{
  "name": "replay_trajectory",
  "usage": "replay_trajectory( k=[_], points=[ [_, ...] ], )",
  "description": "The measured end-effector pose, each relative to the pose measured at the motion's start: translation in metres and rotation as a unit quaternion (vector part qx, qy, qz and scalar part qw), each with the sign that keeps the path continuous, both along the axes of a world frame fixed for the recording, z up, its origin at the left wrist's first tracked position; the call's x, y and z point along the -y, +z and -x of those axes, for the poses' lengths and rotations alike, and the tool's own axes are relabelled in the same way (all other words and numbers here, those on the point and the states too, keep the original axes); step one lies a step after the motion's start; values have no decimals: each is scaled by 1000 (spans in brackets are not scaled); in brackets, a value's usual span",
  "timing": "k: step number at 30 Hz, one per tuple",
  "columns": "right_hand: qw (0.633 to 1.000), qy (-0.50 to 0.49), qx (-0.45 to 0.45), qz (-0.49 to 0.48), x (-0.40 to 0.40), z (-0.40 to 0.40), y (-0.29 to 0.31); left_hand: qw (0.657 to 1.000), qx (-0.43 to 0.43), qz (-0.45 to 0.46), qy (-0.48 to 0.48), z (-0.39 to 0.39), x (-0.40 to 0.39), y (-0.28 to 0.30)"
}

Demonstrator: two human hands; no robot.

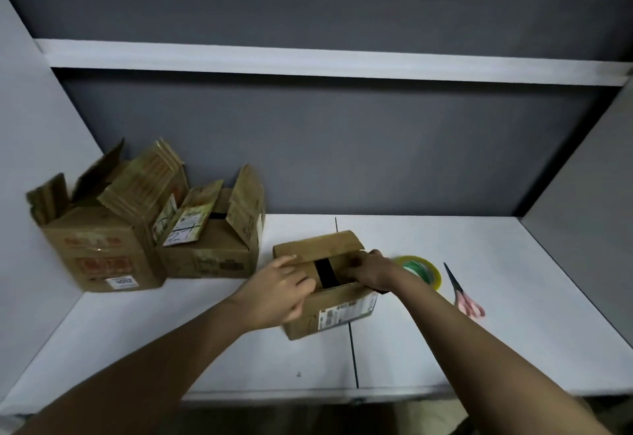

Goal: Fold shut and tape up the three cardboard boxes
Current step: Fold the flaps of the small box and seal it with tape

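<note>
Right hand (368,268) hides part of tape roll (423,268).

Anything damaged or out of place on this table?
Nothing is spilled. The big box at far left has crumpled, ragged flaps, and it and the middle box stand open. Tape roll and scissors lie tidy.

head view: single wide-angle | worn high, facing forward and down | close over white table (445,349) | grey back wall (342,146) beyond
</note>
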State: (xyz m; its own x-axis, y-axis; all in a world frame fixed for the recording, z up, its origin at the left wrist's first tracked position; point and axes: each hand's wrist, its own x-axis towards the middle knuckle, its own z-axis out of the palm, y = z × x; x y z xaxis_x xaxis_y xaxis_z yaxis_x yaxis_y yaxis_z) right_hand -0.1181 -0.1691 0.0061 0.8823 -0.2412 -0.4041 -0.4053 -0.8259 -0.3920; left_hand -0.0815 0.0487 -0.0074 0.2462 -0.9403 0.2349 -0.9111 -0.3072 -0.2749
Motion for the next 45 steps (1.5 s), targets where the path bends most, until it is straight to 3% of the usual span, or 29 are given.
replay_trajectory(
  k=[2, 5, 8, 11, 16, 18, 21, 24, 26, 28, 29, 30, 32, 36, 38, 42, 45],
  points=[
    [990, -34, 48, -125, -1, 12, 0, 999, -11, 21, 39, 1, -8, 1],
    [931, -121, 96, -332, 7, 31, 4, 991, -28, -7, 128, -3, -15, 4],
    [930, -91, 97, -343, 13, 48, 1, 987, -28, -54, 151, -1, -12, 9],
    [932, -69, 118, -335, 6, 59, -7, 986, -97, -44, 125, 10, 0, 6],
    [884, -150, 168, -410, 12, 64, -12, 969, -165, -5, 183, 18, 6, -3],
    [897, -136, 174, -383, 16, 64, -14, 966, -171, -16, 192, 15, -3, -5],
    [942, -33, 197, -271, 9, 60, -21, 979, -137, -50, 141, 15, -18, -12],
    [970, 61, 195, -135, 1, 49, -30, 976, -194, -25, 96, 16, -27, -19],
    [976, 106, 191, -16, -1, 41, -36, 935, -330, 26, 128, 16, -28, -20],
    [972, 129, 190, 57, -4, 37, -41, 858, -475, 80, 178, 13, -22, -17],
    [970, 132, 188, 86, -5, 36, -43, 839, -499, 97, 192, 11, -17, -15],
    [967, 131, 188, 113, -6, 36, -45, 840, -495, 100, 200, 9, -12, -13],
    [960, 124, 203, 145, -7, 37, -50, 873, -435, 68, 209, 4, -4, -11],
    [959, 121, 232, 106, -5, 37, -54, 917, -331, -98, 198, -1, 1, -19],
    [956, 150, 220, 120, -2, 34, -50, 937, -280, -130, 162, -3, 2, -20],
    [915, 248, 241, 207, -8, 20, -38, 985, -100, -96, 102, -7, 0, -13],
    [906, 271, 238, 221, -19, 2, -30, 988, -66, 17, 140, -8, -2, -10]
  ],
)
